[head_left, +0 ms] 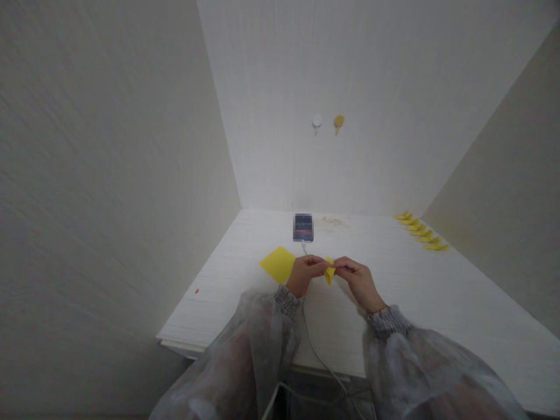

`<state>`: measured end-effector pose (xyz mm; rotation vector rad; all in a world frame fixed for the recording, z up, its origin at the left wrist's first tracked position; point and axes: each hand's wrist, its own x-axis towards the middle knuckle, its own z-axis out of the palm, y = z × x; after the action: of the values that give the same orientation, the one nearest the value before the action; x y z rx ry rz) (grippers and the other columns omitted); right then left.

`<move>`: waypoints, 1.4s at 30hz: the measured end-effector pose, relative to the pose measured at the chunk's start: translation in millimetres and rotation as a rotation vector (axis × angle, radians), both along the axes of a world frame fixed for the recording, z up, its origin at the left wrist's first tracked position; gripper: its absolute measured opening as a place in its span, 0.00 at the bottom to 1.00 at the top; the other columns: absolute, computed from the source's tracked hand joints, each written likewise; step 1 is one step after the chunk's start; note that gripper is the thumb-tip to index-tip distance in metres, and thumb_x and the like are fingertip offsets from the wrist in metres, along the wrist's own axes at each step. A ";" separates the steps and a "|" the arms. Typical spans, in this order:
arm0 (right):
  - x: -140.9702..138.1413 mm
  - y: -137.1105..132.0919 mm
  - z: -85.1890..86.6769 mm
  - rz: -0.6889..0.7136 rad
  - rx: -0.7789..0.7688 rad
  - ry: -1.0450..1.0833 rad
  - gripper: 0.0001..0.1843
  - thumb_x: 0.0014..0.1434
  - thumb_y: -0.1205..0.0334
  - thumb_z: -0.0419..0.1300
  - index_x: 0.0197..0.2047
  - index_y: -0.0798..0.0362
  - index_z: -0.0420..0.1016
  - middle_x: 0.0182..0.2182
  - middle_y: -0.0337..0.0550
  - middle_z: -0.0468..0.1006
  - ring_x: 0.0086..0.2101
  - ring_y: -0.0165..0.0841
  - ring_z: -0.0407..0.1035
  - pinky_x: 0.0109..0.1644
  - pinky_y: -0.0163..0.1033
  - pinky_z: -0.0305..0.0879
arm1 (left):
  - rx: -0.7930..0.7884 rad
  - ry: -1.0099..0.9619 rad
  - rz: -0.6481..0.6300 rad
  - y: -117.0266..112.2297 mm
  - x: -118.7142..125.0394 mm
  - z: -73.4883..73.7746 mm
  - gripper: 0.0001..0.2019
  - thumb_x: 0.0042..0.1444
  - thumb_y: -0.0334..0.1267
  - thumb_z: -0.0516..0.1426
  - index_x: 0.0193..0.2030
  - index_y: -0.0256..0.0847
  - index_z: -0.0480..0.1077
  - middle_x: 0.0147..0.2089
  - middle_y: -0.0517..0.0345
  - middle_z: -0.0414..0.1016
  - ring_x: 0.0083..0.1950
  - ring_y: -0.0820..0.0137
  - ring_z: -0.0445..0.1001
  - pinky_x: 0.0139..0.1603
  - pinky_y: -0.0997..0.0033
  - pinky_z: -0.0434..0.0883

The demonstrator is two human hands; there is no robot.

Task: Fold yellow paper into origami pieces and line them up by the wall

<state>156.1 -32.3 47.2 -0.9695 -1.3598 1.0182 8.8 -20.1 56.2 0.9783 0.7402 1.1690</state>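
Note:
Between my two hands is a small piece of folded yellow paper (329, 274), its pointed end hanging downward. My left hand (303, 274) pinches it from the left, a ring on one finger. From the other side, my right hand (357, 281) grips its upper right edge between thumb and fingers. The fingertips cover part of the folds. Flat on the table, partly behind my left hand, lies a yellow square sheet (278, 263) turned like a diamond.
A phone (303, 227) with a blurred screen lies near the back wall, its cable (308, 335) running to the table's front edge. Several folded yellow paper pieces (422, 232) line the right side. Two hooks, white (317, 121) and yellow (338, 122), are on the wall. A red scrap (196, 291) lies left.

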 end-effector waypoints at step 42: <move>-10.2 3.6 -4.1 -0.085 -0.122 0.120 0.20 0.37 0.58 0.66 0.35 0.52 0.67 0.24 0.37 0.72 0.26 0.29 0.67 0.32 0.36 0.64 | 0.088 0.077 0.145 7.8 -0.5 -10.6 0.21 0.34 0.33 0.63 0.33 0.39 0.56 0.25 0.64 0.68 0.25 0.76 0.69 0.28 0.75 0.67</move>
<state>146.0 -28.7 43.2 -1.0313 -1.1595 1.0864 8.3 -12.4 45.7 1.0618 0.8387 1.3047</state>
